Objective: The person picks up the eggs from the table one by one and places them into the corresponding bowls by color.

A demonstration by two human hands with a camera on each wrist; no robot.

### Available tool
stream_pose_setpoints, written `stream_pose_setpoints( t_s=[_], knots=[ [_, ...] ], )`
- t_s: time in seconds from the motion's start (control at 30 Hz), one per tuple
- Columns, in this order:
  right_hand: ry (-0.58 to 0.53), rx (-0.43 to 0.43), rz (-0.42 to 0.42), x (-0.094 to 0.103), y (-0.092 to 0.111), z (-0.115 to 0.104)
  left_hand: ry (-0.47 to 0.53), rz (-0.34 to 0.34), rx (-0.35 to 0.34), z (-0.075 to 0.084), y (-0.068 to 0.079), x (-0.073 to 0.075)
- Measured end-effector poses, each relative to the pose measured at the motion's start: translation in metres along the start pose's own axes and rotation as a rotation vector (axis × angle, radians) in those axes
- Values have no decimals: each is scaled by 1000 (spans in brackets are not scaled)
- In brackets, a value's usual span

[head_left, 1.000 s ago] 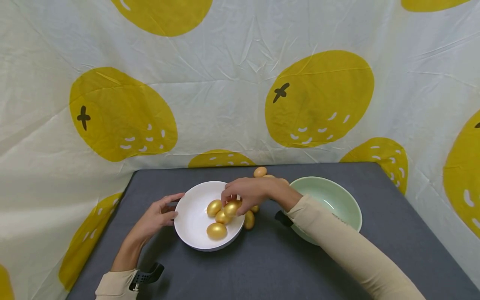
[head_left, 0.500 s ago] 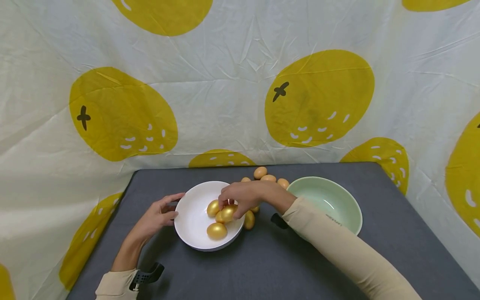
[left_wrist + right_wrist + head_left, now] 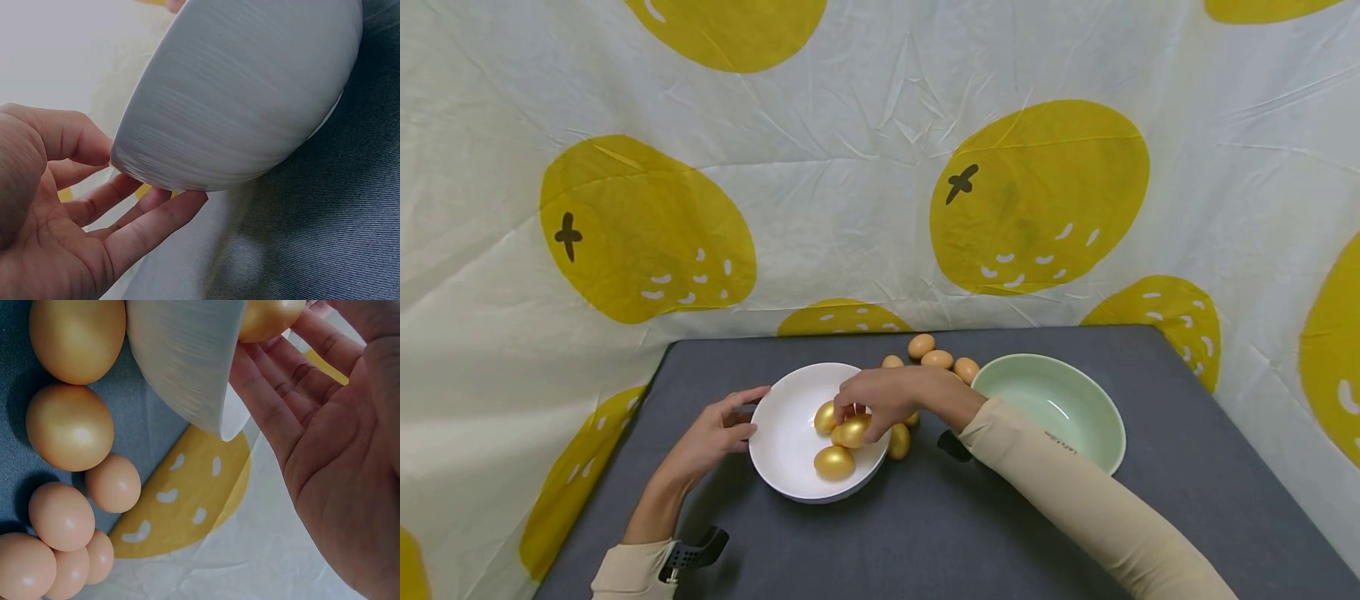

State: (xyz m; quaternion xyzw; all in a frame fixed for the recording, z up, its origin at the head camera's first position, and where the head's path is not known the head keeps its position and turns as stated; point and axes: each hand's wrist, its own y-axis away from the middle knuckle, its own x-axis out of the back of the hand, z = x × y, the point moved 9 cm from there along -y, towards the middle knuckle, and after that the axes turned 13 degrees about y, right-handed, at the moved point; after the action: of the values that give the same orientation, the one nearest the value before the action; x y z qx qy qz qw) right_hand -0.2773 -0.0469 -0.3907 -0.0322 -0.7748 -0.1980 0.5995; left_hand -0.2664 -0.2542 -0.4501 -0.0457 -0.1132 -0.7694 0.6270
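Gold, glossy shell is likely slippery, so handling the held golden egg [image 3: 854, 432] well calls for a light, even pinch and a slow, low motion — a knock against the other golden eggs [image 3: 834, 463] in the white bowl [image 3: 786, 433] could set them rolling. That bowl sits towards the left edge of the table [image 3: 880, 550], and the egg is over its right side, overlapping a partly hidden neighbour; whether the two touch is unclear. The right hand [image 3: 880, 393] grasps the egg between thumb and fingertips, closed to about the shell's width. The left hand [image 3: 711, 429] is loosely spread, its fingertips touching the bowl's left side without wrapping it — probably enough to steady it if the pressure is gentle. Just beyond the bowl's right side lie loose golden eggs [image 3: 898, 442], with brown eggs [image 3: 937, 359] towards the table's far edge and a pale green bowl [image 3: 1075, 392] nearer the right edge.
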Motion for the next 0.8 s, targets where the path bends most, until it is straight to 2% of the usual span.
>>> stream_pose_setpoints(
  t_s=[0.47, 0.8],
  knots=[
    [24, 2, 5, -6, -7, -2, 7, -5, 6, -1, 0, -1],
    [65, -17, -27, -14, -11, 0, 0, -9, -3, 1, 1, -1]
  ],
)
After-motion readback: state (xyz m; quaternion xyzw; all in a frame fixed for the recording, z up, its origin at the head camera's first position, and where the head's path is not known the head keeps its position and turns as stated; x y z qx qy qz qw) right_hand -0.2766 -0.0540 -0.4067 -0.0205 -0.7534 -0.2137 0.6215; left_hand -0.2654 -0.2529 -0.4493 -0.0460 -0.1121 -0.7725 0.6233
